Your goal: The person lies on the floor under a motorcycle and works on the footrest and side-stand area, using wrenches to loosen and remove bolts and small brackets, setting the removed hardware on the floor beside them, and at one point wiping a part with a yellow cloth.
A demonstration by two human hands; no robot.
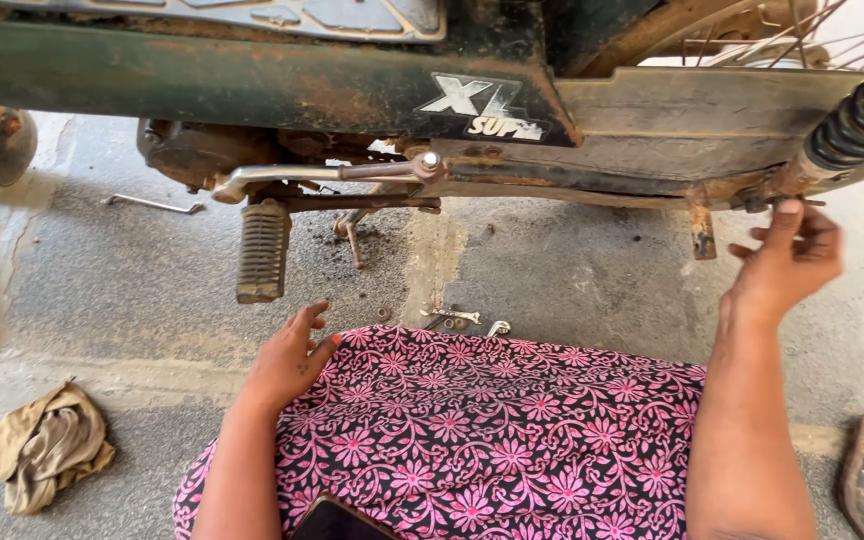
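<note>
Our right hand (790,255) reaches far right, fingertips pinching a small fastener (810,203) at the moped frame (652,150). Our left hand (292,362) rests spread and empty, near the loose washers (452,320) on the ground.

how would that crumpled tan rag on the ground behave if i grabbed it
The tan rag lies in soft folds on the concrete floor, so it would likely hang limp and floppy. It looks thin, so probably light. Pushed, it would more likely bunch up and drag than slide or roll.
</note>
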